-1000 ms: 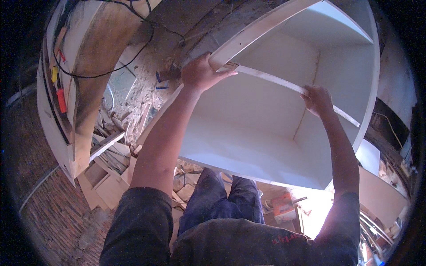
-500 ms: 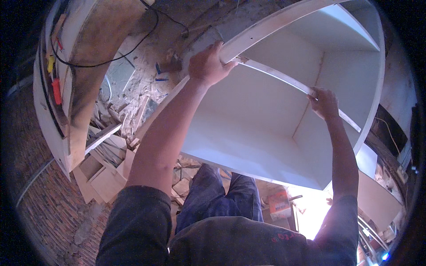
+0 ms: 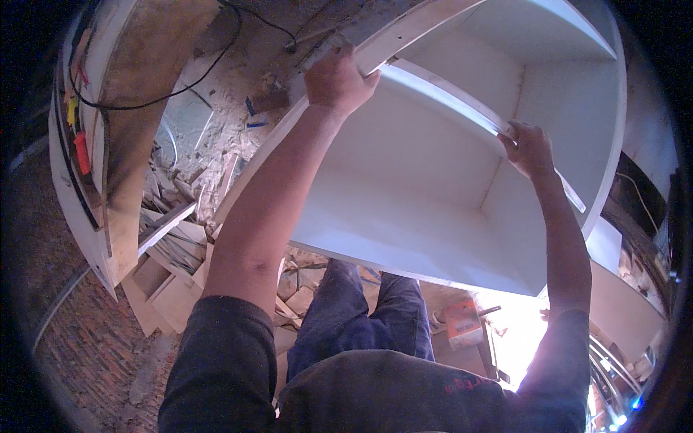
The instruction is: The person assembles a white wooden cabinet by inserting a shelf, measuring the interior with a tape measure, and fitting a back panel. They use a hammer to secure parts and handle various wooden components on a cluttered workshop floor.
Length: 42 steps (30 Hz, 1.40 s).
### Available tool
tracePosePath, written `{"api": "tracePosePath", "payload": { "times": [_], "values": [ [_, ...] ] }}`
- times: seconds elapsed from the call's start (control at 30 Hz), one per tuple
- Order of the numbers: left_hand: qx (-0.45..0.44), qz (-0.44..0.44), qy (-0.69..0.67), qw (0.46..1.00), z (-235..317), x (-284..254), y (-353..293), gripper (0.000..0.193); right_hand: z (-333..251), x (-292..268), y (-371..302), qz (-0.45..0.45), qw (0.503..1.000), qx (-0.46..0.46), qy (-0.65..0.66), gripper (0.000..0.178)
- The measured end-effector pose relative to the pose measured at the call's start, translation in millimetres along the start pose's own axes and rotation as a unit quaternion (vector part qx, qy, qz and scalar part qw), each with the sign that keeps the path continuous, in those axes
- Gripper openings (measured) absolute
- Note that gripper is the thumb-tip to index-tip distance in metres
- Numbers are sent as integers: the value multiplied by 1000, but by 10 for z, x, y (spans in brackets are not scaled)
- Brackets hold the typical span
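- Workpiece: the white open-front cabinet [image 3: 404, 231] sits ahead of the operator's legs [image 3: 332, 310].
- Left hand [image 3: 339, 83]: clasped around the cabinet's side edge [image 3: 415, 29], beside the shelf joint.
- Right hand [image 3: 528, 150]: fingers curled around the front edge of the shelf [image 3: 447, 97].
- Step in hand, by judgement: steadying or shifting the cabinet by its frame.
- Next move: probably calls for even force from both hands.
- Containers: the shelf divides the cabinet's interior; the orange-and-white carton [image 3: 462, 322] stands nearby, contents indeterminable.
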<state>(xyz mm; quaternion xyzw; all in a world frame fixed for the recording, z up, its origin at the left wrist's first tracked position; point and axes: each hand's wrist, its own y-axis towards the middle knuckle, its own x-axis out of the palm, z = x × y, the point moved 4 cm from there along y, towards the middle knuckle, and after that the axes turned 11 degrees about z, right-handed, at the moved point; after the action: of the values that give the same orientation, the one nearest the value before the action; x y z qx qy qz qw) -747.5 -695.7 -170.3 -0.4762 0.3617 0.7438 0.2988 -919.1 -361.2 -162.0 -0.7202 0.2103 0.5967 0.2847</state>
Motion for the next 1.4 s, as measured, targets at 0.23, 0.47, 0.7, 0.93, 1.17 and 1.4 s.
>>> {"api": "tracePosePath", "payload": {
  "times": [0.23, 0.47, 0.7, 0.93, 1.17, 1.4],
  "values": [
    [-39, -10, -76, 996, -95, 105, -34, 50, -131, -58, 61, -10, 996, -81, -21, 27],
    [-44, -19, -91, 995, -127, 94, -29, 48, -63, -72, 178, -39, 998, -51, -27, 22],
    [-42, 14, -128, 991, -107, 38, -12, 47, -160, -67, 23, 23, 996, -88, 13, 24],
    [-32, 1, -123, 992, -137, 60, -36, 47, -164, 25, -47, 0, 999, -53, 12, 24],
    [-37, -4, -111, 993, -97, 64, 3, 47, -164, 21, 5, 50, 997, -58, 28, 26],
    [-44, -9, -83, 996, -60, -10, -15, 43, -199, -27, 24, 10, 1000, -22, -15, 28]
  ]
}}
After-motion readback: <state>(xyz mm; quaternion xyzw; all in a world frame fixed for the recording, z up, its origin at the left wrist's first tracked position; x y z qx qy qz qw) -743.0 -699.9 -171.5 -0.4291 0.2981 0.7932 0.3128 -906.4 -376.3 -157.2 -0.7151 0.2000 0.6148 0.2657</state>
